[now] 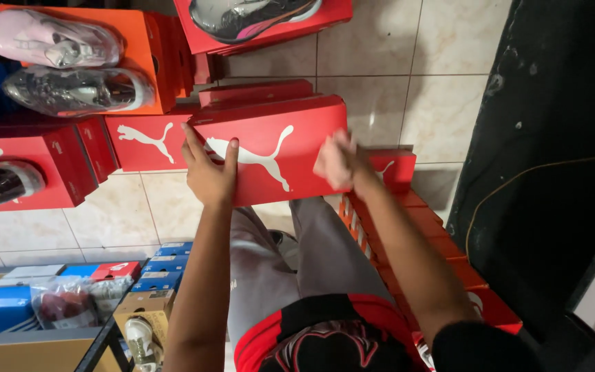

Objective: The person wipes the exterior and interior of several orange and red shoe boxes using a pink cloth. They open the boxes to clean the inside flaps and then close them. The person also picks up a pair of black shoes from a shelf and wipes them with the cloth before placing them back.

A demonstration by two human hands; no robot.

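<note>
Lying at far left on an orange cardboard shoe box point(147, 55): a pale pink sports shoe point(49, 38) and, just below it, a glossy grey sports shoe point(77, 89). Sitting lower left on a red cardboard box point(49, 158): a dark shiny shoe point(1, 182). Showing at bottom left, on a shelf point(36, 341): stacked blue, white and red small shoe boxes point(163, 265), plus clear plastic bags point(70, 300) holding dark items. Leaning against the tiled floor point(373, 76) beside the orange box: a flat red box with a white leaping-cat mark point(146, 141). Being held at centre, over the grey-trousered legs: a red cardboard shoe box lid with a large white leaping-cat mark point(273, 148), tilted slightly, overlapping another red box behind it. Pressing against the lid's left lower edge: the left hand point(208, 172), fingers spread flat on the front face, thumb apart, grip clamped on the lid's edge. Resting at the lid's right edge: the right hand point(335, 162), blurred, fingers curled toward the cardboard, touching it; grip on the lid impossible to tell for certain. Lying at top centre on another red box point(311, 21): a grey and black shoe with pink accents point(249, 14). Running down the right beneath the right forearm: a stack of red and orange shoe boxes point(435, 234). Filling the far right: a dark stained wall surface point(552, 138).
</note>
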